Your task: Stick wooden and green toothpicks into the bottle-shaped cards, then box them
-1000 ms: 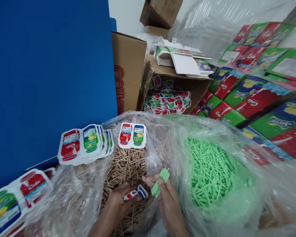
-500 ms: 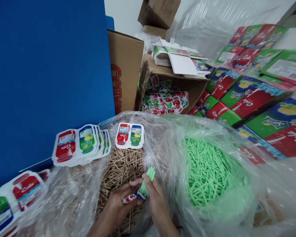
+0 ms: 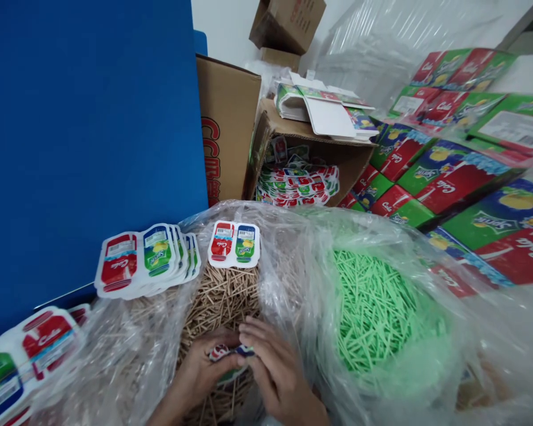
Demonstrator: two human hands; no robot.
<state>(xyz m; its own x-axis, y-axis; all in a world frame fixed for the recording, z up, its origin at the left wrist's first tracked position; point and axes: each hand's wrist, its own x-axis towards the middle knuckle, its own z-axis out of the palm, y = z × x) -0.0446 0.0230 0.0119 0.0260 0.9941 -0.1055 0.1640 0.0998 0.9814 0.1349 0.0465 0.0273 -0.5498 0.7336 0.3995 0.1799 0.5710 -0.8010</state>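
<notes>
- Printed packet point(image 3: 218, 352): small, red-and-white end showing with a blue part beside it; located between 6 and 7 o'clock, above the brown sticks, between the two hands and partly hidden by them.
- Left grip point(image 3: 204, 362): at 7 o'clock; closed on the packet, thumb laid over it.
- Right grip point(image 3: 278, 364): at 6 o'clock; fingers bent over the packet's blue end; whether it holds or only touches cannot be told.
- Brown sticks point(image 3: 222, 296): loose heap, at 7 o'clock.
- Clear plastic bag point(image 3: 288, 290): crumpled, bordering the brown sticks.
- Lower card pile point(image 3: 51, 344): red and green jar-shaped prints, white borders; at 8 o'clock.
- Green sticks point(image 3: 375, 310): loose heap inside clear plastic, at 4 o'clock.
- Upper card stack point(image 3: 144, 260): same design, fanned; between 8 and 9 o'clock.
- Single card point(image 3: 234, 244): one red and one blue-green print, at 8 o'clock near centre, lying at the far end of the brown sticks.
- Blue panel point(image 3: 89, 118): large, plain, at 10 o'clock.
- Open carton point(image 3: 262, 142): at 2 o'clock near centre, full of printed cards point(image 3: 299, 184); folded printed board point(image 3: 331, 115) on top.
- Tall brown carton point(image 3: 231, 118): red lettering, at 11 o'clock.
- Printed boxes point(image 3: 453, 177): red, green and blue, stacked, at 2 to 3 o'clock.
- Upper carton point(image 3: 288, 26): tilted, at 12 o'clock.
</notes>
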